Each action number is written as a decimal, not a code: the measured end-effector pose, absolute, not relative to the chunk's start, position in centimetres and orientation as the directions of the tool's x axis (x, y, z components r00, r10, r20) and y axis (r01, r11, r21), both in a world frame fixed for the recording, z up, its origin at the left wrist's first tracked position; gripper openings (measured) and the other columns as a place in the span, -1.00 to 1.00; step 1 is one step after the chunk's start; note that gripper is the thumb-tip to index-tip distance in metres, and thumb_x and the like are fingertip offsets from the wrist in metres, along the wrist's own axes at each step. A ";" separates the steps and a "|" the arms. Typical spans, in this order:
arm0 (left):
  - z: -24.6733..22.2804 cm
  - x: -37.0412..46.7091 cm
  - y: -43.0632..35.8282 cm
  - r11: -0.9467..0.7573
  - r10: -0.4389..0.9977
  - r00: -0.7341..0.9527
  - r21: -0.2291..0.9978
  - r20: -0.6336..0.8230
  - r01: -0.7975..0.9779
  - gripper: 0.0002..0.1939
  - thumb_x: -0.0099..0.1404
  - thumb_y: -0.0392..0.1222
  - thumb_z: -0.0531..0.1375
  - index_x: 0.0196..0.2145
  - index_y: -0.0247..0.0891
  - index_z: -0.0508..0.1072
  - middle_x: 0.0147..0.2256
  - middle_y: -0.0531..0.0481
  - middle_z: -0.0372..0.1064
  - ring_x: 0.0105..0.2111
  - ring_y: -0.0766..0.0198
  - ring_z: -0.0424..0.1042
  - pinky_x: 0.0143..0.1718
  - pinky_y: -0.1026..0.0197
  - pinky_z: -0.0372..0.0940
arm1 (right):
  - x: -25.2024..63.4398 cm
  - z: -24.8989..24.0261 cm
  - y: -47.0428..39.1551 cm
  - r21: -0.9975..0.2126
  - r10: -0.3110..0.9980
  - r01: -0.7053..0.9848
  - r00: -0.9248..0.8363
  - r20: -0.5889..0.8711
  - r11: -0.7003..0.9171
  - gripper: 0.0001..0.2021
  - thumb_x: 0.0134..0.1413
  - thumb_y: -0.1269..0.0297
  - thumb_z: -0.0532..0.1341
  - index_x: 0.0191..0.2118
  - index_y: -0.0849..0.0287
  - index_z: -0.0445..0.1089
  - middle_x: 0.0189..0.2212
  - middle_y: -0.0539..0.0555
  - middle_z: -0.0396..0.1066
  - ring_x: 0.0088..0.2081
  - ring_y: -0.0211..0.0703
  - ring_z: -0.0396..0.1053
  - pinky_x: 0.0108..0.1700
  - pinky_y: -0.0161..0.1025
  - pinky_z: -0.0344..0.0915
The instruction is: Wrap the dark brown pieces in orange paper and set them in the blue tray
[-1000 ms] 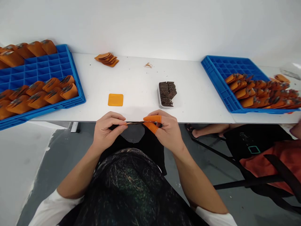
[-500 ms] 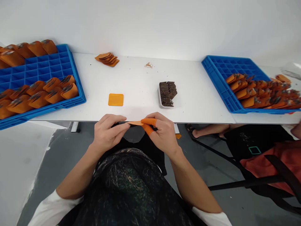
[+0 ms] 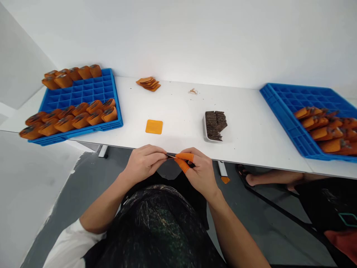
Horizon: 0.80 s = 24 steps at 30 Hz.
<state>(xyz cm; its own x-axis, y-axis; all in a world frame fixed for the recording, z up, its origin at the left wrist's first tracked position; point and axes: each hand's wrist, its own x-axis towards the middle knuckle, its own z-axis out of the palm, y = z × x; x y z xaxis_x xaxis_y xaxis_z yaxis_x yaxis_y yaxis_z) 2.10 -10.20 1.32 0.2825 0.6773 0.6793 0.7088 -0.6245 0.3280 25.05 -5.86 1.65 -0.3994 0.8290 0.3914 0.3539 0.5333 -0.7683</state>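
Note:
My left hand [image 3: 147, 162] pinches one end of a thin orange packet [image 3: 171, 156] between thumb and fingers. At its other end, my right hand [image 3: 199, 167] closes on it with thumb and index finger, both in orange finger cots. The packet is seen nearly edge-on, with a dark side showing, just off the table's front edge. Beyond my hands a flat yellow-orange packet [image 3: 154, 127] lies on the white table [image 3: 178, 123]. To its right a small white tub [image 3: 205, 130] holds a stack of dark brown, thin squares [image 3: 214, 124].
Two blue divided trays stand at the left [image 3: 118, 111] and right [image 3: 281, 123], partly filled with orange packets. A fanned pile of orange packets [image 3: 149, 83] and some rubber bands [image 3: 192, 91] lie near the wall. A person's leg [image 3: 267, 178] shows under the table at right.
The view has shifted, so the table and trays sit lower and further right. Both hands still hold the packet, which has turned from showing its orange face to nearly edge-on.

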 end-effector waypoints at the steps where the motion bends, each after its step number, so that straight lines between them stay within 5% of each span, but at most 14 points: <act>1: 1.4 1.9 -10.3 -0.628 0.684 0.278 0.352 0.674 0.694 -0.94 0.45 -0.30 0.32 -0.16 -0.17 0.59 -0.15 -0.06 0.69 -0.21 0.22 0.67 -0.19 0.19 0.56 | 24.9 1.7 -5.8 -0.787 0.834 0.334 -0.402 0.379 0.519 -0.90 0.30 0.35 0.34 -0.17 0.08 0.65 -0.25 0.04 0.60 -0.33 -0.23 0.49 -0.33 -0.26 0.41; 6: 2.9 -0.6 -10.5 -0.586 0.736 0.192 0.469 0.649 0.661 -0.96 0.46 -0.25 0.33 -0.22 -0.17 0.60 -0.25 -0.07 0.68 -0.30 0.21 0.66 -0.26 0.21 0.53 | 24.4 1.7 -5.1 -0.836 0.875 0.331 -0.369 0.313 0.438 -0.83 0.28 0.19 0.40 -0.06 0.07 0.64 -0.24 0.04 0.57 -0.39 -0.26 0.40 -0.37 -0.25 0.38; 12: 7.2 -8.8 -7.5 -0.298 0.744 -0.132 0.502 0.655 0.812 -0.92 0.35 -0.18 0.41 -0.32 -0.15 0.61 -0.40 0.07 0.60 -0.52 0.30 0.43 -0.50 0.21 0.26 | 24.1 -0.9 -1.7 -0.788 0.870 0.402 -0.369 0.327 0.467 -0.75 0.33 0.08 0.36 -0.01 0.08 0.64 -0.15 0.09 0.59 -0.34 -0.21 0.46 -0.33 -0.20 0.44; 18: 11.5 -22.4 3.2 -0.066 0.628 -0.311 0.448 0.713 0.892 -0.88 0.22 -0.29 0.49 -0.36 -0.29 0.61 -0.49 0.17 0.51 -0.51 0.35 0.25 -0.39 0.19 0.22 | 23.1 -4.8 1.8 -0.580 0.789 0.536 -0.383 0.481 0.613 -0.78 0.40 0.14 0.30 -0.09 0.14 0.65 -0.24 0.12 0.62 -0.33 -0.12 0.55 -0.32 -0.17 0.49; 24: 11.1 -33.9 17.8 0.234 0.546 -0.533 0.493 0.646 0.838 -0.70 0.04 -0.53 0.53 -0.44 -0.28 0.53 -0.55 0.23 0.33 -0.44 0.33 0.03 -0.16 0.18 0.19 | 22.9 -5.4 2.7 -0.550 0.759 0.525 -0.400 0.514 0.649 -0.86 0.33 0.29 0.35 -0.04 0.08 0.62 -0.27 0.12 0.61 -0.32 -0.07 0.58 -0.31 -0.15 0.55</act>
